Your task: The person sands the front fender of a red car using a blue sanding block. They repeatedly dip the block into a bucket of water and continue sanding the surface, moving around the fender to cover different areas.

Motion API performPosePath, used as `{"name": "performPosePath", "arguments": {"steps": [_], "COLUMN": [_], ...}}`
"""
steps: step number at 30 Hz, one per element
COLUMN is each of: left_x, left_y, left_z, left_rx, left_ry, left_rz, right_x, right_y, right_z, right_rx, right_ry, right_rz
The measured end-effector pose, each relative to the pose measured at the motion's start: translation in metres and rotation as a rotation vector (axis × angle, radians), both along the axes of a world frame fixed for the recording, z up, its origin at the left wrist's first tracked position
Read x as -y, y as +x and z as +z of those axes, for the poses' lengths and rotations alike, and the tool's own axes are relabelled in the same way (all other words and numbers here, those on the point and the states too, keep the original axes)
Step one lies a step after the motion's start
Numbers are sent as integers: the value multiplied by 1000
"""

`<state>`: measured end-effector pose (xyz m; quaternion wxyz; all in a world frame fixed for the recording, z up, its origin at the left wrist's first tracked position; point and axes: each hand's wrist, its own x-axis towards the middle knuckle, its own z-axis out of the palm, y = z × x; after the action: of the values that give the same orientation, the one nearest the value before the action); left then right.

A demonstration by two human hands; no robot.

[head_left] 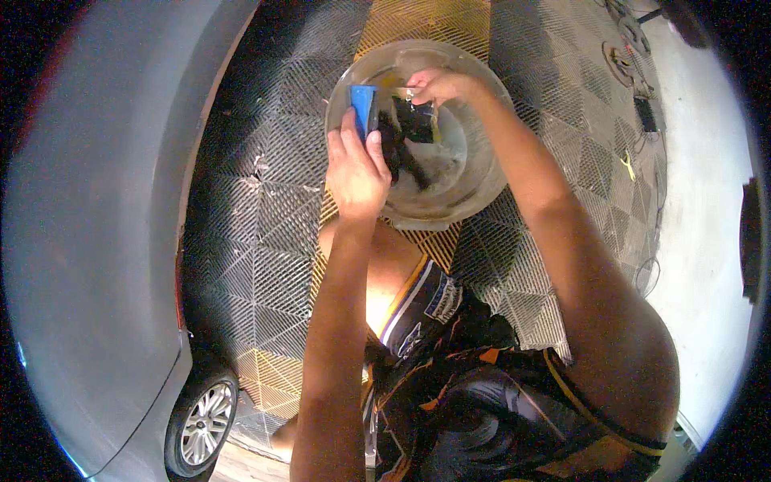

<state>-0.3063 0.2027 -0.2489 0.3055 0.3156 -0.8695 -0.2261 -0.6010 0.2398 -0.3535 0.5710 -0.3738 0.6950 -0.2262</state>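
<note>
My left hand [357, 173] is wrapped around a blue block [363, 108], held upright over the left side of a round, cloudy plastic tub [474, 189]. Across from it, my right hand [438, 86] is closed, its fingertips pinched above the tub's interior. A dark, thin, square-edged sheet [415, 120] hangs below those fingertips and appears to be in their pinch. Its lower part blends with dark shapes inside the tub, and I cannot tell what they are.
A grey car body [104, 201] with a wheel [205, 418] stands close on my left. Black, grey and yellow grated tiles [273, 265] cover the floor. Cables and small items, including a yellow one [628, 165], lie along the white wall [707, 201] at right.
</note>
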Motion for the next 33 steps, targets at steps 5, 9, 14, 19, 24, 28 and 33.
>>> {"name": "performPosePath", "arguments": {"steps": [5,9,14,19,24,28,33], "left_x": [5,7,8,9,9,11,6], "left_y": [4,-2,-1,-1,-1,-2,-8], "left_z": [-4,0,0,2,-1,-5,-2], "left_rx": [-10,15,-18,-4,-26,-67,-19], "left_ry": [-49,11,3,40,27,-65,27], "left_rz": [7,3,2,6,-7,-11,-18], "right_x": [-4,-10,-10,-5,26,28,-9], "right_y": [4,4,13,26,35,74,116], "right_z": [40,54,57,31,15,-21,-74], "right_rx": [51,95,267,-26,-824,-637,-996], "right_ry": [-88,-100,-134,-5,-83,-381,-715], "right_rz": [-50,-105,1,-44,487,405,627]}}
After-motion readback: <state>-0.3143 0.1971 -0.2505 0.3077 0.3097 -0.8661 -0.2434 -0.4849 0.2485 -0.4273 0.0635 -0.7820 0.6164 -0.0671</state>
